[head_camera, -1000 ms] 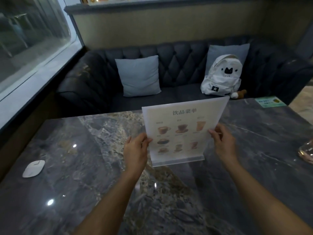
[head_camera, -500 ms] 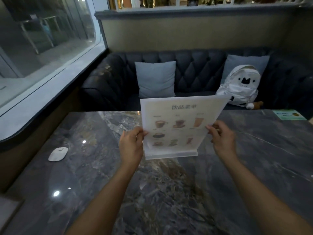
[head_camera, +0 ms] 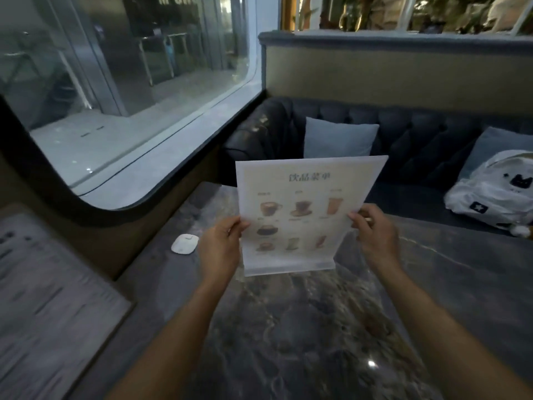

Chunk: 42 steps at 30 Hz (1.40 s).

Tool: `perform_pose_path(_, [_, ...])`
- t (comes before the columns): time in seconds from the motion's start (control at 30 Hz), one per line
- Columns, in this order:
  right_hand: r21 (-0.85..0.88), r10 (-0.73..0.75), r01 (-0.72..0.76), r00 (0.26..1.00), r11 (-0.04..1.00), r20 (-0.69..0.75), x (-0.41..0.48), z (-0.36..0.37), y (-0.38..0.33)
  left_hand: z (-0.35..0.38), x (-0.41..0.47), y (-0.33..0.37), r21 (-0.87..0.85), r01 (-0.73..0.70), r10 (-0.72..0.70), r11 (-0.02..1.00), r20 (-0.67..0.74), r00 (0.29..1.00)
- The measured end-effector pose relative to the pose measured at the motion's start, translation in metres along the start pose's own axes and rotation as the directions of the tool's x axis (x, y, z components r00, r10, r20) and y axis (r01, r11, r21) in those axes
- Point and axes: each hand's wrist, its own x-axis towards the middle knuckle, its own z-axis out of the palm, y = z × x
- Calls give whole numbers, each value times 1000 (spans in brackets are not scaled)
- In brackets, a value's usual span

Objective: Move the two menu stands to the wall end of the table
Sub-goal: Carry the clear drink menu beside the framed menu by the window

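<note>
Acrylic menu stand: one in view; upright, tilted slightly, held by both side edges above the marble table. Whether its base clears the surface or just touches it cannot be told.
Left hand: fingers curled closed on the stand's left edge, thumb on the printed face.
Right hand: fingers closed on the stand's right edge, thumb in front.
Change over the last second: the view has swung left. The window and the sill beneath it now fill the left half; the small white device near the table's left edge, earlier well apart from the left hand, now lies just beside it. The grip on the stand is unchanged.
Meaning for the task: judged from this, the stand is being carried toward the window-side wall end of the table; set-down not yet done.
Count, task things: menu stands, one visible; the second is out of view.
Count, hands: two, both engaged.
Count, surroundings: one dark tufted sofa; two grey cushions, the nearer one behind the stand; one white backpack on the seat; one white device.
Remaining: place this stand, then fetch the other.
</note>
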Motion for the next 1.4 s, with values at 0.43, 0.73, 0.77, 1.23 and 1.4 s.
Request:
perform_pose_path(0.43, [174, -28, -19, 965, 985, 259, 16, 192, -81, -119, 61, -93, 148, 33, 10, 988, -284, 959])
perform_pose_path(0.73, [325, -36, -121, 898, 938, 439, 26, 284, -110, -158, 71, -143, 83, 145, -114, 986, -302, 947])
perform_pose_path(0.77, [339, -42, -128, 891, 932, 452, 26, 291, -111, -160, 70, -146, 97, 156, -120, 983, -307, 944])
perform_pose_path(1.23, [363, -69, -146, 853, 920, 517, 32, 339, -104, -187, 70, -124, 229, 195, -101, 954, -367, 925])
perform_pose_path(1.4, [323, -39, -174, 829, 930, 558, 30, 352, -99, -216, 84, -87, 326, -10, 147, 945, -399, 905])
